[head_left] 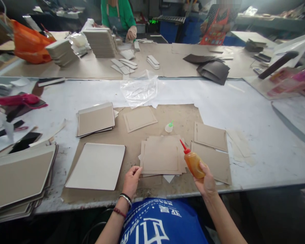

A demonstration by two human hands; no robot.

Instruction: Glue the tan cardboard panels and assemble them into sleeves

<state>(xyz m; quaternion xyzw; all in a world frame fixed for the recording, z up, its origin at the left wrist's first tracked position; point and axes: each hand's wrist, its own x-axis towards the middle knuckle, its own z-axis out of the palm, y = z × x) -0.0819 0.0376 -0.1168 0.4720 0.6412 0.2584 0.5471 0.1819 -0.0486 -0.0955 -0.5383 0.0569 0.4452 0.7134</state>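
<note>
My right hand point(206, 180) is wrapped round a glue bottle point(194, 165) of amber liquid with a red nozzle. The bottle tilts up and to the left, its tip over the right edge of a stack of tan cardboard sheets point(160, 156). A line of glue runs along the top sheet's right side. At the stack's lower left corner, my left hand point(132, 176) has its thumb and fingers pinched together at the sheet's edge. To its left lies a pale board point(96, 166). Above the stack stands a small white bottle point(169, 127) with a green tip.
Tan sheets point(210, 136) lie at the right and one point(140, 119) behind. Covered boards are piled at far left point(21, 173) and behind the pale board point(95, 119). A clear plastic bag point(139, 88) lies mid-table. Two people point(119, 17) are across the table.
</note>
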